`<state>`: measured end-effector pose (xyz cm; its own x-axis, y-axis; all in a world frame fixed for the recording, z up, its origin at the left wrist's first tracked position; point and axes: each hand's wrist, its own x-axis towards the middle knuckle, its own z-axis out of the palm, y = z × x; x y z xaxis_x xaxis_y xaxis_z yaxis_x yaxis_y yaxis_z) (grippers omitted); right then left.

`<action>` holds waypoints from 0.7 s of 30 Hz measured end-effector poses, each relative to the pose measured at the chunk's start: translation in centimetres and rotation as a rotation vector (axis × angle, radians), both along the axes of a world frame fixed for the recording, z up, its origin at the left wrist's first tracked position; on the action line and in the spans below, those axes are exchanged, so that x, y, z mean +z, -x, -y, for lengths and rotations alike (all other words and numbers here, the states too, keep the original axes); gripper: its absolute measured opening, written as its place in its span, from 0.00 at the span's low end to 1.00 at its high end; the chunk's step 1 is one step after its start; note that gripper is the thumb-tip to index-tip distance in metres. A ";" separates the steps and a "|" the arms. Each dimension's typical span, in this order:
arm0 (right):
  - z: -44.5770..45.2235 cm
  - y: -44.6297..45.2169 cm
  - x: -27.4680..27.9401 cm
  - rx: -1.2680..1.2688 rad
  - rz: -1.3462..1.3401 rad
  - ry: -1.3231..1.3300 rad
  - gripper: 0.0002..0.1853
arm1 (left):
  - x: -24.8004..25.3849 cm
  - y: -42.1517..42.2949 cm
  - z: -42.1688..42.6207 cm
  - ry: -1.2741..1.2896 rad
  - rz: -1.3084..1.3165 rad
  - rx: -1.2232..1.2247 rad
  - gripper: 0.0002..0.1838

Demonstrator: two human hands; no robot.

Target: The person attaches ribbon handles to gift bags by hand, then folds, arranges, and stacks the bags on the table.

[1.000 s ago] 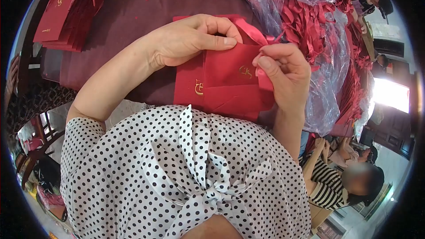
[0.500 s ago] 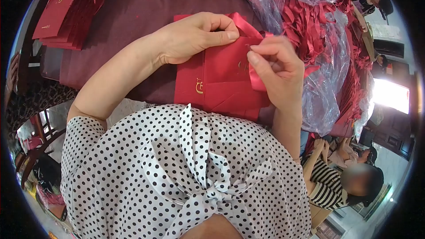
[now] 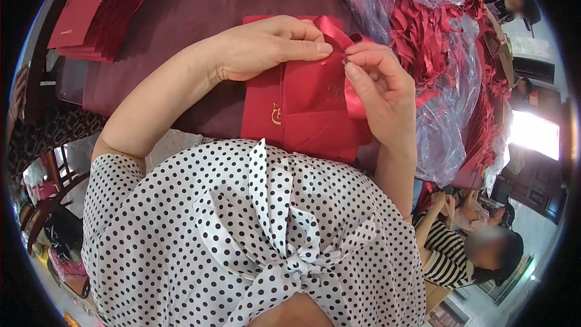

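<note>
A red paper bag (image 3: 311,94) with faint gold print is in front of my chest, on top of other red bags (image 3: 260,115). My left hand (image 3: 281,47) is closed on its upper edge, thumb on the near face and fingers curled behind. A glossy red ribbon (image 3: 331,29) loops up beside the thumb and runs toward my right hand (image 3: 382,82). Thumb and forefinger of that hand pinch the ribbon close against the bag's upper right part. One ribbon length (image 3: 353,102) hangs below these fingertips. The exact spot where the ribbon meets the bag is hidden.
A stack of red bags (image 3: 91,21) with ribbons lies at the far left of the dark red tablecloth (image 3: 200,6). On the right, clear plastic wrap (image 3: 445,139) surrounds a heap of red ribbons (image 3: 417,42). A person in a striped top (image 3: 445,254) sits at the right.
My right fingertips have closed in on the ribbon at the bag, and its blur is gone. My left thumb has shifted slightly right along the edge.
</note>
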<state>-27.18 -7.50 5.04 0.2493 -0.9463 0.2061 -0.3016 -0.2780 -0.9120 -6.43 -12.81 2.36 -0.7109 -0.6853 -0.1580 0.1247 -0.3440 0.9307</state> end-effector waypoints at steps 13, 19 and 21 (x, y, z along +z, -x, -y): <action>-1.9 -2.6 1.5 -0.110 -0.140 -0.097 0.01 | -0.4 -0.4 -0.3 0.240 -0.071 0.066 0.08; -1.8 -3.0 1.8 -0.122 -0.198 -0.088 0.02 | 0.1 -0.2 -1.1 0.842 0.181 0.267 0.10; -1.9 -3.3 1.6 -0.110 -0.418 0.151 0.02 | 0.7 0.2 -1.9 1.063 0.271 0.416 0.09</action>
<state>-23.85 -5.63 6.60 0.2404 -0.9388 0.2468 -0.6703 -0.3444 -0.6573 -6.63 -10.94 3.06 -0.4322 -0.7355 0.5218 -0.2018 0.6428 0.7390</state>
